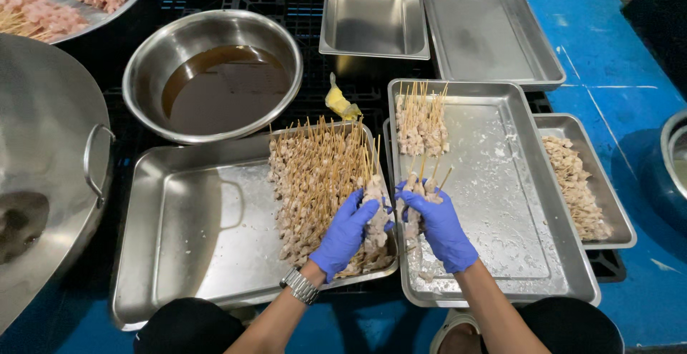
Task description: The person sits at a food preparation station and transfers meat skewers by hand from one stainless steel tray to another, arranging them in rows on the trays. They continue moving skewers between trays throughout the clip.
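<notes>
A bunch of meat skewers (401, 204) is clasped by the left hand (345, 234) and right hand (438, 227) between two trays. One small batch (422, 121) lies at 12 o'clock in the right tray (529, 204); a large pile (315, 182) remains in the left tray (193, 232).

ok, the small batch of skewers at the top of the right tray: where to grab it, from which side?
Take the skewer batch by the bare stick ends, coming from the far side of the tray. The sticks fan out clear above the coated meat, which sits toward the person and looks soft and floury. This is a judgement.
</notes>
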A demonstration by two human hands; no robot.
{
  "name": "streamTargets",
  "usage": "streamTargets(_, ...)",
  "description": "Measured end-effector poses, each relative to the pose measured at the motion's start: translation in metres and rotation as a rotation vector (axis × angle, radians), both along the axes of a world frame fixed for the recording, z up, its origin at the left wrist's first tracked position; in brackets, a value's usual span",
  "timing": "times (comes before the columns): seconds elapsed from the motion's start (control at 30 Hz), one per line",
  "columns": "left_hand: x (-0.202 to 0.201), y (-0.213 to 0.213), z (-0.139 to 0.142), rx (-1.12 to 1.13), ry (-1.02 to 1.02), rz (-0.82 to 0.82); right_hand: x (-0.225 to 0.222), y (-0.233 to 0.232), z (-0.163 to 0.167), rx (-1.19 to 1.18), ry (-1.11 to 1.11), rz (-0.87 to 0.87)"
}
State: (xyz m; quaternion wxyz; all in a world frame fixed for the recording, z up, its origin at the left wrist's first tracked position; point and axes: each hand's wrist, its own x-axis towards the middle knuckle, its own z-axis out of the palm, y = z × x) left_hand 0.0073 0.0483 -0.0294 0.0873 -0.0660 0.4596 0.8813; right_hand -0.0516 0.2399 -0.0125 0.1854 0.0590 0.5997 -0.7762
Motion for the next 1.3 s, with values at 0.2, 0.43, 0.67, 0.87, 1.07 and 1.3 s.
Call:
streamTargets(0.2, -0.010, -0.006, -0.013, 0.535, -0.077, -0.078, -0.001, 0.001, 0.002, -0.317, -0.209, -0.007)
streamTargets(0.43, -0.004, -0.009, -0.017, 0.212, -0.119, -0.013, 0.002, 0.001, -0.003, -0.197, -0.032, 0.089)
streamTargets(0.67, 0.002, 0.003, 0.006, -0.260, 0.100, 0.118, 0.013, -0.014, -0.002, 0.044, 0.079, 0.117)
streamTargets(0.87, 0.000, -0.003, 0.004, -0.130, -0.016, 0.103, 0.018, -0.022, -0.008, 0.162, 0.056, 0.155)
streamTargets(1.07, -0.004, -0.004, -0.001, -0.271, 0.032, 0.121, 0.012, -0.017, -0.019, 0.158, 0.101, 0.134)
streamTargets(1.3, -0.004, -0.006, 0.003, -0.273, 0.001, 0.095, 0.008, -0.016, -0.032, 0.190, 0.115, 0.122)
